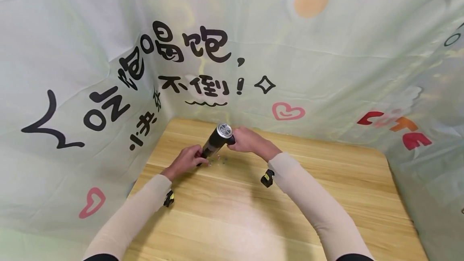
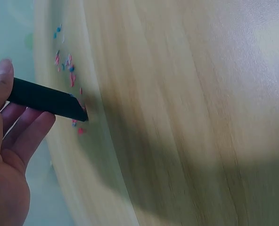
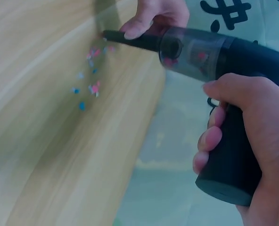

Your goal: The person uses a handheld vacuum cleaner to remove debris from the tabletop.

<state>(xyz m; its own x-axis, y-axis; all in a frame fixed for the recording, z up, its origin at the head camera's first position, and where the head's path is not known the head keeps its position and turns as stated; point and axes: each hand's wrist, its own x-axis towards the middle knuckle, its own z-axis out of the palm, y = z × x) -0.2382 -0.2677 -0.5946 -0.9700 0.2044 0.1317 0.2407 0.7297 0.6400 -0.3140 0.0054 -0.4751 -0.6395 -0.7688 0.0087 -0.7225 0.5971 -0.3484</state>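
A black handheld vacuum cleaner [image 1: 215,141] with a silver vented end slants down to the table. My right hand [image 3: 266,127] wraps its fingers around the black handle. Near the front, my left hand [image 2: 12,150] pinches the narrow black nozzle [image 2: 47,100] between thumb and fingers. The nozzle's slanted tip is at the table top among small pink and blue scraps [image 3: 94,88]. Through the clear dust cup [image 3: 196,54], some pink bits are visible. In the head view, my left hand [image 1: 186,159] is lower on the vacuum and my right hand [image 1: 250,140] higher.
The light wooden table [image 1: 232,212] has rounded corners. Pale printed cloth [image 1: 217,3] with black lettering hangs behind it and at both sides, close to the table's back edge. A black wrist camera [image 1: 267,178] is strapped by the right sleeve.
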